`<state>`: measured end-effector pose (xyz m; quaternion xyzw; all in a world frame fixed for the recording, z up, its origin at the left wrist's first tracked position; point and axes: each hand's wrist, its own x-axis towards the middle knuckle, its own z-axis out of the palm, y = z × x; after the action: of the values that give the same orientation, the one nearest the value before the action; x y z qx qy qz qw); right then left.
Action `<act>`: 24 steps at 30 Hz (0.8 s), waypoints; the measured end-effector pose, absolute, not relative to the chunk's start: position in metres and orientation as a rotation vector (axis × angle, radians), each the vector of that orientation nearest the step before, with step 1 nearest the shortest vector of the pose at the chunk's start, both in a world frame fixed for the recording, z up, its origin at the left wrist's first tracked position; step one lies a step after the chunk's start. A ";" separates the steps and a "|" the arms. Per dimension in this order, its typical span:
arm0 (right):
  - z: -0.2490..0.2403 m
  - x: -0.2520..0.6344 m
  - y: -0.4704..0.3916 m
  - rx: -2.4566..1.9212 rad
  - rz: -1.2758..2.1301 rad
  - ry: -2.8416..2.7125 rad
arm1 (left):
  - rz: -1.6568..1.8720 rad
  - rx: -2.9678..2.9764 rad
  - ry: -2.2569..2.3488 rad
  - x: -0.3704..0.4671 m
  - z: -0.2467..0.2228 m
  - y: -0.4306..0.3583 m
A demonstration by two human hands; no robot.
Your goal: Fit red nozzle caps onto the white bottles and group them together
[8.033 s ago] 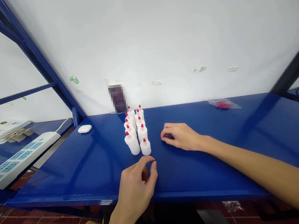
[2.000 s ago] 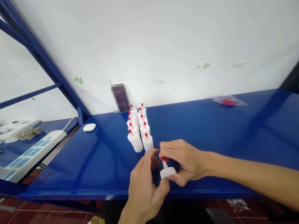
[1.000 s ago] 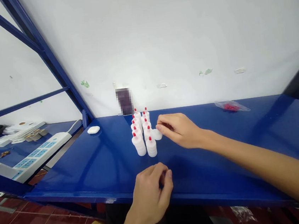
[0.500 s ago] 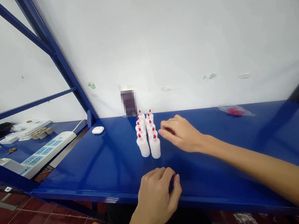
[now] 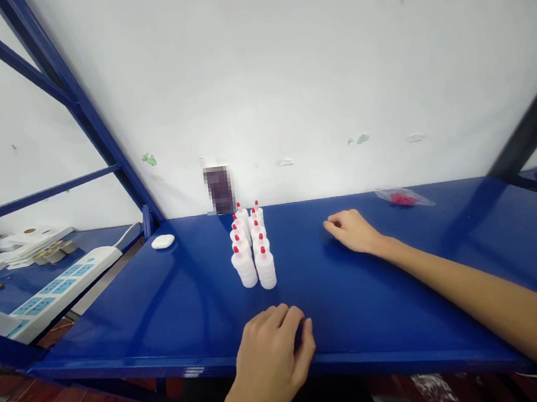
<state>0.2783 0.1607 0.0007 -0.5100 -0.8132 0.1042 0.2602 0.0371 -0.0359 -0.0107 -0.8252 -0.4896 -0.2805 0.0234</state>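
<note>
Two rows of small white plastic bottles (image 5: 266,271) with red tips stand upright in the middle of the blue table (image 5: 165,314). My right hand (image 5: 352,232) is over the table to the right of the bottles, apart from them. Its fingers are curled in and nothing shows between them. At the table's front edge, nearer to me than the bottles, is my left hand (image 5: 272,354). Its fingers are loosely bent, with a gap between thumb and forefinger, and no object is seen in it. The palm side of both hands is hidden.
A clear plastic bag with red pieces (image 5: 402,198) lies at the back right. A white rounded case (image 5: 163,241) sits at the back left. Against the wall leans a blurred dark item (image 5: 220,190). Left of the table is a white power strip (image 5: 61,290); blue frame posts (image 5: 92,123) rise there.
My right hand has drawn away to the right from the bottles. My left hand stays at the front edge. The view has shifted slightly to the right; the bottles stand as before.
</note>
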 end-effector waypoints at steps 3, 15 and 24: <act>0.003 0.281 0.159 -1.379 0.255 -2.250 | -0.877 -2.551 -1.503 0.038 -0.009 -0.036; 0.006 0.266 0.135 -1.360 0.249 -2.357 | -1.355 -2.086 -1.866 0.041 -0.007 -0.037; 0.008 0.254 0.124 -1.204 0.355 -2.268 | -1.244 -2.127 -1.974 0.042 -0.003 -0.035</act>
<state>0.2540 0.1235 0.0076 -0.4469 -0.8422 0.1316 0.2712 0.0420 -0.0346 -0.0028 -0.6736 -0.6253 -0.3939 -0.0079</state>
